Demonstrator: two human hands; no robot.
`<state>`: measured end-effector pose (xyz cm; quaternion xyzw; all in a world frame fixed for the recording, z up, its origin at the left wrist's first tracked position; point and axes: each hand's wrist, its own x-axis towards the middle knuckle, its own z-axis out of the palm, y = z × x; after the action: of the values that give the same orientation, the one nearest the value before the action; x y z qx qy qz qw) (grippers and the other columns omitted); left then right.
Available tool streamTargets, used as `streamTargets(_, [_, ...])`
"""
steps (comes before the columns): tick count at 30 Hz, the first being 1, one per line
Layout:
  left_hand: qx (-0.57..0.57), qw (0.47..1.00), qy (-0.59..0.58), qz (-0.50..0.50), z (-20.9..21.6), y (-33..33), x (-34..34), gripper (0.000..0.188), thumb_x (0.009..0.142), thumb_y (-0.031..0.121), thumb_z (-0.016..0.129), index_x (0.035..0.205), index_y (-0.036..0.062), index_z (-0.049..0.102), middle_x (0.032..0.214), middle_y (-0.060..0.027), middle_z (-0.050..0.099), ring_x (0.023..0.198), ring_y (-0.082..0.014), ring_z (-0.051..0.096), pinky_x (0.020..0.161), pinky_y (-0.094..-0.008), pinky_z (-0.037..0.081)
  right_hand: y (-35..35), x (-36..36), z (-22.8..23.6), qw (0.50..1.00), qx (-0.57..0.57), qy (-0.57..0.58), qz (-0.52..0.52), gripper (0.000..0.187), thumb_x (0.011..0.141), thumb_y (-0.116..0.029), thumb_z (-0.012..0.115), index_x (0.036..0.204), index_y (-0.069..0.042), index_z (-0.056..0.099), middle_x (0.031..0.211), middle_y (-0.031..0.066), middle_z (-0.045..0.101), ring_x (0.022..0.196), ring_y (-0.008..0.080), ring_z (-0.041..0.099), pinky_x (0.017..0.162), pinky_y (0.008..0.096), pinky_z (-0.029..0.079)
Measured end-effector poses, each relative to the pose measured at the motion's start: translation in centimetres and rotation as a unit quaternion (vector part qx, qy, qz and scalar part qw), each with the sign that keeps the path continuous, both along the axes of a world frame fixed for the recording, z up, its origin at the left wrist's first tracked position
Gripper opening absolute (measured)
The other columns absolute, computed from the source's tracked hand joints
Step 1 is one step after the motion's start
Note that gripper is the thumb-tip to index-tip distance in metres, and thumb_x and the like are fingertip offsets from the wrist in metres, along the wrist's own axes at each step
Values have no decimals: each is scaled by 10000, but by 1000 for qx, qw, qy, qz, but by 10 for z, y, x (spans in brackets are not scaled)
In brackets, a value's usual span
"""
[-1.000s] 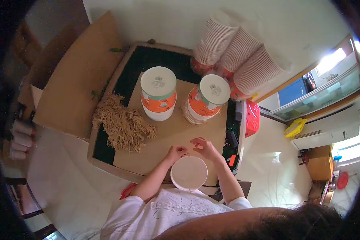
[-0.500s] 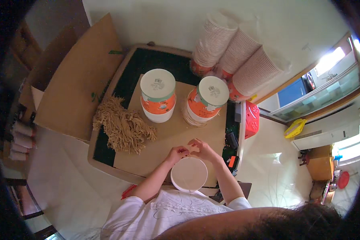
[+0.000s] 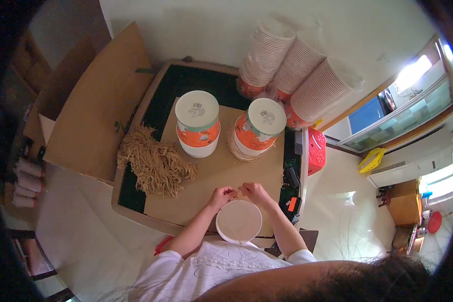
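Note:
A white paper bucket rests against my body at the table's near edge, its open mouth facing up. At its far rim my left hand pinches a thin tan cord, of which only a little shows. Close beside it, my right hand is closed, with fingertips together on the cord's other part. The fingers partly hide the cord. Left of my hands lies a tangled heap of tan cords.
Two upside-down stacks of orange-and-white buckets, a left one and a right one, stand on the cardboard sheet. Tall wrapped bucket stacks lean at the wall. A red basket and a black tool are at right; a cardboard box is at left.
My right hand has drawn its spread fingers in and closed them near the rim. My left hand stays pinched there. The bucket has hardly moved.

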<state>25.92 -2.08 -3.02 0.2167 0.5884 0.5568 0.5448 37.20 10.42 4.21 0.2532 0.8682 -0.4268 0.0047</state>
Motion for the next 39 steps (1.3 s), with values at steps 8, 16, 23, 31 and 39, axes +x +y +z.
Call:
streamTargets(8, [48,998,33,20,10,-7,-11,122,774,139,604,756,20,623,730,-23,607,650,-94,545,607,-236,445,-20,6,-37,989,48,49,-131,120,807,-133,497,802,-13,494,699,175,539,701,338,542,616,365,433])
streamTargets(16, [101,971,213,-25,8,-9,-7,132,750,160,629,821,52,657,675,-55,593,663,-127,542,611,-257,432,-17,1,-35,985,29,77,-150,71,733,-99,569,753,-31,569,712,132,590,654,235,592,585,307,459])
streamTargets(23, [88,956,273,-60,14,-9,-7,148,706,140,660,836,69,654,756,-84,596,715,-178,588,647,-291,462,-6,-5,-36,993,-28,-59,-100,93,690,-141,618,727,-56,607,678,107,605,630,209,593,581,300,462])
streamTargets(31, [55,939,321,-109,15,-3,-10,97,695,92,661,778,52,633,771,-79,604,730,-176,595,657,-299,472,-18,-1,-29,991,-18,-33,-132,115,705,-146,604,784,-64,624,671,99,606,616,185,588,573,291,459])
streamTargets(39, [16,991,-68,-111,19,-8,-8,150,782,162,590,884,52,582,784,4,584,704,-96,546,654,-237,445,-27,11,-8,984,-67,17,-162,90,722,-99,601,782,-36,625,676,93,610,620,158,579,569,274,452])
